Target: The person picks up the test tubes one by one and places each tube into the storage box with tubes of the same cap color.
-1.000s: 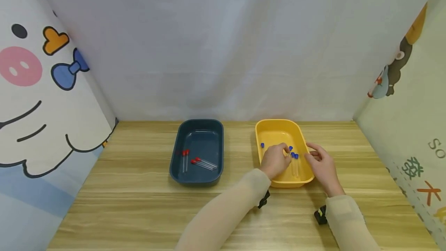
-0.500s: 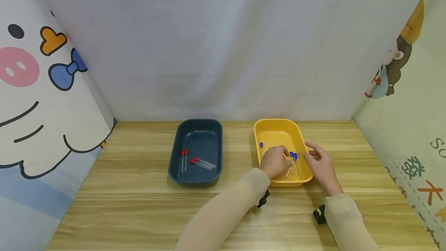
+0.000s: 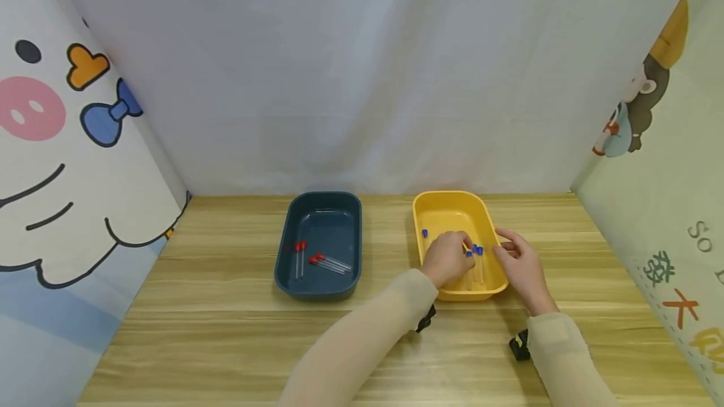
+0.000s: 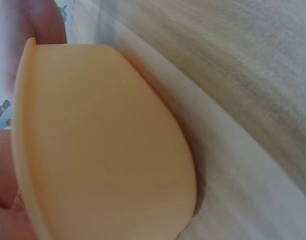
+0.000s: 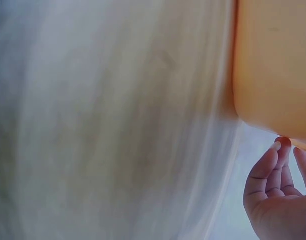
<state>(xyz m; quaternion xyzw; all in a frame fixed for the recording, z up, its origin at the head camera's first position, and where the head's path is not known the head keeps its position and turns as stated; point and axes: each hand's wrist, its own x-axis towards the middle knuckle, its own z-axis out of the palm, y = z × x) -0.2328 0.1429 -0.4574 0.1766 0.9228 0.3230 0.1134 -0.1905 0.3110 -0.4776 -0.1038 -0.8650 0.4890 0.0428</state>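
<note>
On the table stands a yellow tray (image 3: 460, 297) holding several clear tubes with blue caps. Over its left side, my left hand (image 3: 447, 259) reaches in and pinches a blue-capped tube (image 3: 468, 255) near the cap, the tube pointing toward the near end. Two more blue-capped tubes (image 3: 480, 251) lie side by side just right of it. A further blue cap (image 3: 425, 233) shows near the left wall, the rest hidden by the wrist. My right hand (image 3: 523, 269) holds the tray's right rim, thumb and fingers at the edge; the right wrist view shows its fingertips (image 5: 283, 145) against it.
Left of the yellow tray stands a dark blue tray (image 3: 318, 297) with several red-capped clear tubes (image 3: 334, 264) lying inside. A pale curtain (image 3: 362, 80) closes the back of the wooden table (image 3: 226, 344), and printed cloths hang at both sides.
The pinched tube has come down from a slanted position and now points toward the near end, beside the other two. The right hand has stayed at the tray's rim.
</note>
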